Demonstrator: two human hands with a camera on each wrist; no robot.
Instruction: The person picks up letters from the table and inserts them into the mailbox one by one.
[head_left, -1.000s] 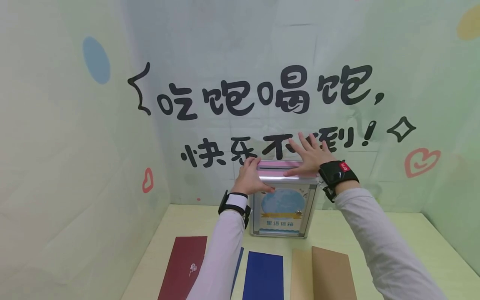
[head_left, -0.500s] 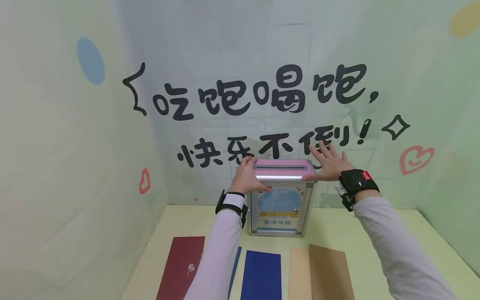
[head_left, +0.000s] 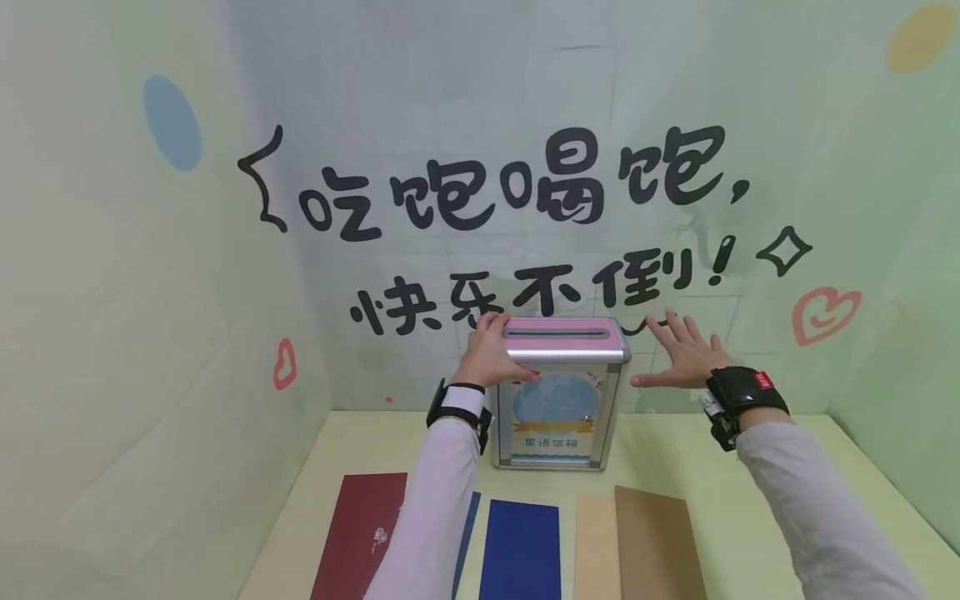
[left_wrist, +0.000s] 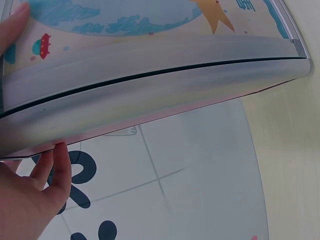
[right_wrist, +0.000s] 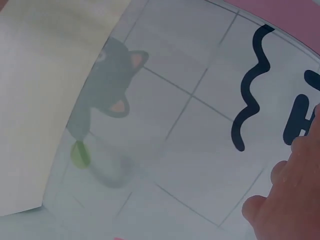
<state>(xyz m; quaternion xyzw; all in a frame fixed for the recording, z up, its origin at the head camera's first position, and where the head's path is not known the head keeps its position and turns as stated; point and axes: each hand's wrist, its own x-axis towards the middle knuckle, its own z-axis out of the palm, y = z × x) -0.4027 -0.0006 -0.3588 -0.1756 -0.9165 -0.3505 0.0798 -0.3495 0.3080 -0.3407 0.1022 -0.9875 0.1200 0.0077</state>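
A letter box [head_left: 557, 417] with a silver frame, a pink slotted top and a picture panel on its front stands upright at the back of the table. My left hand [head_left: 486, 354] grips its upper left corner, fingers over the top and thumb against the front. In the left wrist view, that hand's fingers [left_wrist: 61, 165] touch the box's top edge. Apart from the box, to its right, my right hand [head_left: 684, 358] is spread in the air with straight fingers and holds nothing.
On the pale table [head_left: 787, 492] before the box lie a dark red folded card [head_left: 363, 533], a blue card [head_left: 521, 550] and a tan folded card [head_left: 660, 542]. The back wall [head_left: 420, 83] with black lettering rises behind the box.
My right hand has left the top of the letter box and moved right and down, uncovering the slot. The left hand keeps its grip on the corner.
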